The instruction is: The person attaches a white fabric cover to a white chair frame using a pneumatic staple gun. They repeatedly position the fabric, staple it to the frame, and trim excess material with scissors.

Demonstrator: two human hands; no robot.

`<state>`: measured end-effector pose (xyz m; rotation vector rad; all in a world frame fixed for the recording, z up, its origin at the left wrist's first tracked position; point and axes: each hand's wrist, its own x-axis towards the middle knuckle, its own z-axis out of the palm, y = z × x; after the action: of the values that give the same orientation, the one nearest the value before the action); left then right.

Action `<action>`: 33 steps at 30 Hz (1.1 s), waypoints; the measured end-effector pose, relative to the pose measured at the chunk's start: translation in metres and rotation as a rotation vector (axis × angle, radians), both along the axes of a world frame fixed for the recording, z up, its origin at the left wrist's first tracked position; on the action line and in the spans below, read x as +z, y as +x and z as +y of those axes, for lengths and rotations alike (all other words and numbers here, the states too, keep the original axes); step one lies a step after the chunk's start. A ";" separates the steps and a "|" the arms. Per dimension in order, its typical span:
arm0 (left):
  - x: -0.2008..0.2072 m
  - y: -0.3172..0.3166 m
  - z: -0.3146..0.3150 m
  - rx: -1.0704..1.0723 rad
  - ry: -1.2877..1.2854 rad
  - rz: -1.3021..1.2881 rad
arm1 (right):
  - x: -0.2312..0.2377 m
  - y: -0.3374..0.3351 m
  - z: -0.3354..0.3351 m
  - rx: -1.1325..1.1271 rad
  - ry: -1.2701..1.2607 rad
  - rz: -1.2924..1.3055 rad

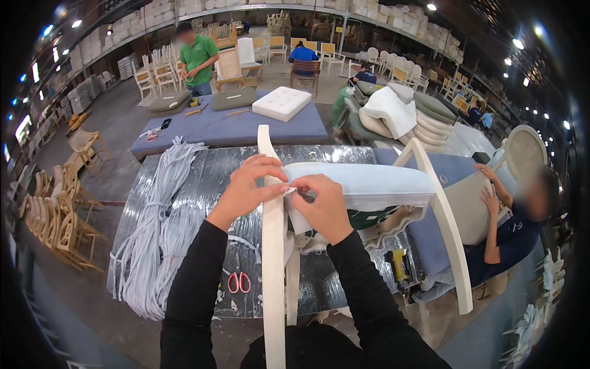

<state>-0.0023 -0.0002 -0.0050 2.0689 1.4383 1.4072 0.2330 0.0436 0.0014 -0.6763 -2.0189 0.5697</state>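
Observation:
A chair frame of pale wood (274, 270) lies on the table before me, with a light blue padded seat (369, 181) fixed in it. At the seat's left corner, beside the wooden post, my left hand (249, 187) pinches a small white strip (290, 190) between thumb and forefinger. My right hand (324, 206) pinches the same strip from the other side, fingertips close to the left ones. Below it hangs a loose flap of white cloth (299, 221). Under the seat, green webbing (372, 216) shows. Exactly how the strip joins the cover is hidden by my fingers.
Red-handled scissors (239, 283) and a yellow-black power drill (400, 265) lie on the plastic-covered table (313, 280). A bundle of pale strips (157, 230) fills its left side. At right a co-worker (522, 227) handles a beige cushion (470, 209). Beyond stands a blue padded table (215, 126).

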 end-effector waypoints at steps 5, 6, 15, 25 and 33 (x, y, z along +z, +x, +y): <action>0.008 0.010 -0.003 0.043 -0.049 0.038 | -0.002 0.005 0.006 0.044 -0.059 0.021; 0.011 0.012 -0.006 0.083 -0.042 0.090 | -0.001 0.006 0.006 0.060 -0.055 0.022; 0.032 0.039 -0.035 0.334 0.254 0.553 | 0.007 0.012 0.001 0.142 0.048 0.056; 0.021 0.050 -0.038 0.333 0.056 0.229 | -0.029 -0.004 0.007 -0.032 0.383 0.138; 0.028 0.063 -0.045 0.421 -0.004 0.213 | -0.037 -0.005 0.012 -0.017 0.537 0.180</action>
<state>0.0605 -0.0452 0.0233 2.0431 2.0574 1.3459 0.2280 0.0555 -0.0354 -0.3031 -1.8771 0.0591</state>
